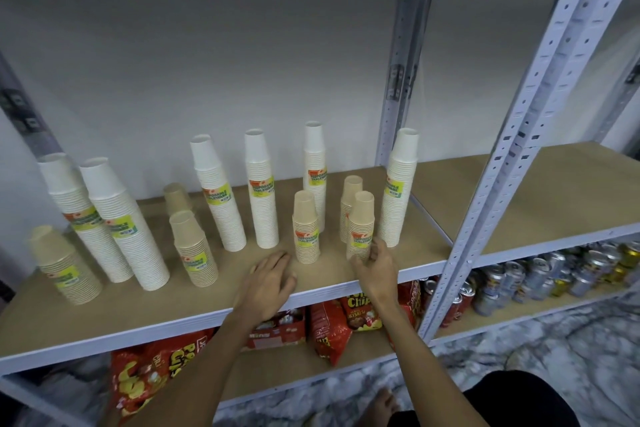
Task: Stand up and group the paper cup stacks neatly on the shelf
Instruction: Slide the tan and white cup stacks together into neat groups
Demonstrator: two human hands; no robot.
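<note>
Eleven paper cup stacks stand upright on the brown board of a white metal shelf (346, 288), which is the largest thing in view and runs on into a second bay at the right. Six of the stacks are tall and white: two lean close together at the left (114, 229), three stand spaced apart along the middle toward the back (261, 191), and one (398, 191) rises at the right end of the group. Five are short and tan: one at the far left edge (64, 263), two in a line left of centre (194, 250), one in the middle front (305, 229), and one behind the front right stack. That front right short tan stack (360, 225) sits just beside the tall right one, and the right hand (375, 270) is curled loosely round its base, fingers touching it on both sides. Flat and spread, holding nothing, the left hand (270, 281) rests on the board near the front edge. Below lie red snack bags (329, 326) and rows of drink cans (554, 277), too blurred to count.
</note>
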